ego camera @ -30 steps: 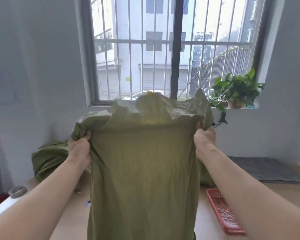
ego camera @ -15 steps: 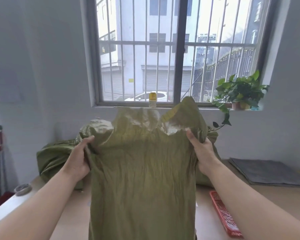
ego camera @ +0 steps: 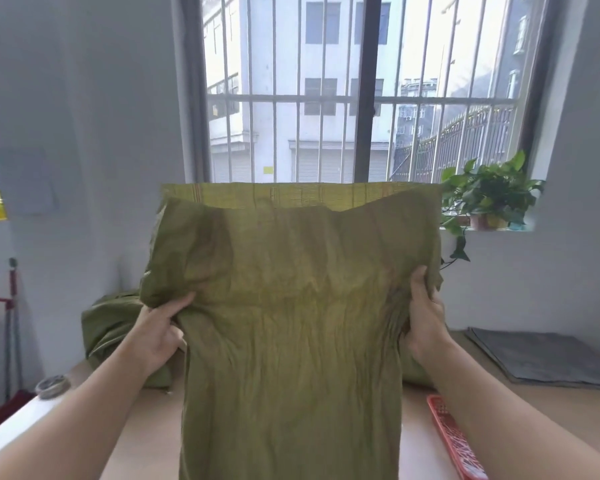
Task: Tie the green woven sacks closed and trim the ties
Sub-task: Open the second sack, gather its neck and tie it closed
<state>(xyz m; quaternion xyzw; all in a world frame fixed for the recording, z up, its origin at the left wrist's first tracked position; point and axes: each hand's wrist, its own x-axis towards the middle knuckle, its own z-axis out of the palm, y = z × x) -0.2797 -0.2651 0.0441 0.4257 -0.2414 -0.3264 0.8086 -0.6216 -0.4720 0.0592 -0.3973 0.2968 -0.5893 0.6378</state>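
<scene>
A green woven sack hangs upright in front of me over the table, its mouth edge stretched flat and wide at the top. My left hand grips a bunch of fabric on the sack's left side, well below the mouth. On the right side my right hand clutches gathered fabric at about the same height. More green sacks lie piled on the table behind it, mostly hidden. No tie or cutting tool shows.
A red mesh tray lies on the wooden table at the right. A grey folded mat sits at the far right, a tape roll at the left edge. A potted plant stands on the sill.
The sack's crumpled top has been pulled out flat and now stands taller. Both hands have slid down the sides and gathered fabric lower on the sack.
</scene>
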